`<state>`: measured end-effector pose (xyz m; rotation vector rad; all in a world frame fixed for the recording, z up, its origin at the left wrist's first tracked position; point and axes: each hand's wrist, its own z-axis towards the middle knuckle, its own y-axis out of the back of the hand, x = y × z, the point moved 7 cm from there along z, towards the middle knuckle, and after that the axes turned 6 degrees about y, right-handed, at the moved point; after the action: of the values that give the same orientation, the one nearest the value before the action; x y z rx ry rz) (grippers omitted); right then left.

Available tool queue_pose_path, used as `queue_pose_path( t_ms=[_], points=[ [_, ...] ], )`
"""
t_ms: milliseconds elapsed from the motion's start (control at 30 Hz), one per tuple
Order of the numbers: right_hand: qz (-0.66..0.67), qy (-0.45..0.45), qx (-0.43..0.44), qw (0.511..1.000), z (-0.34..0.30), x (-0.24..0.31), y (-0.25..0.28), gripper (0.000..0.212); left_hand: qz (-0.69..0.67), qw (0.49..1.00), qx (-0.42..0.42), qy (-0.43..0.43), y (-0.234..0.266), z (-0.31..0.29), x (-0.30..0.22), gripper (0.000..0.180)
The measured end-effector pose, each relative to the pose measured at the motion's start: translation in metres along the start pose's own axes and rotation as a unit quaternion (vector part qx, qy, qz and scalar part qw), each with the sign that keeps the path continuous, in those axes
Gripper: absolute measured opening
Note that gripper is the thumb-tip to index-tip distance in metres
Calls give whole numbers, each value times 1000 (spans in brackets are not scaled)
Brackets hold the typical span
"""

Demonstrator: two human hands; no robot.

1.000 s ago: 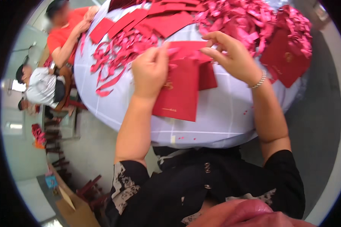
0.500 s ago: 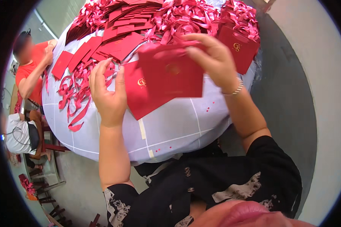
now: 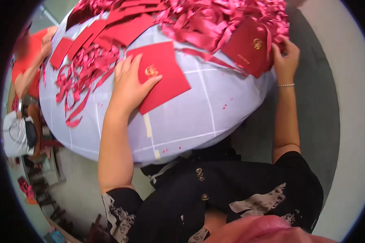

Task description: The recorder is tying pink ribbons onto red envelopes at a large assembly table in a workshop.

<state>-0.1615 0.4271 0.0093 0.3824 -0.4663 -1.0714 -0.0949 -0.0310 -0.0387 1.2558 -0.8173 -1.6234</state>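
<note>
A flat red paper bag (image 3: 168, 79) with a gold emblem lies on the cloth-covered table in front of me. My left hand (image 3: 129, 85) rests on its left side, thumb stretched over the face and fingers extended along the upper edge. At the table's right side, a second red bag (image 3: 247, 46) with a gold emblem lies tilted on other red bags and pink ribbons. My right hand (image 3: 287, 60) is at the right edge of that pile, thumb and fingers closing around the bag's edge; the fingertips are partly hidden.
Shiny pink ribbons (image 3: 198, 22) heap along the back. Several red bags (image 3: 129, 30) overlap at the back left, above loose ribbon loops (image 3: 75, 89). A person in an orange top (image 3: 28, 56) works at the left. The table's rounded front edge (image 3: 182, 156) is close to me.
The red bag that was in my right hand has moved right onto the right-hand pile. My left hand has come down onto the other bag. The view has shifted slightly.
</note>
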Motion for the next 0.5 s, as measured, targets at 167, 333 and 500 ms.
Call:
queue_pose_path(
  t_ms=[167, 333, 500],
  points=[
    [-123, 82, -124, 981, 8, 72, 26, 57, -32, 999, -26, -27, 5, 5, -3, 77],
    [207, 119, 171, 956, -3, 166, -34, 20, -77, 994, -32, -74, 16, 3, -18, 70],
    [201, 212, 293, 911, -5, 230, -107, 26, -97, 991, -60, -77, 30, 0, -20, 68]
  ],
)
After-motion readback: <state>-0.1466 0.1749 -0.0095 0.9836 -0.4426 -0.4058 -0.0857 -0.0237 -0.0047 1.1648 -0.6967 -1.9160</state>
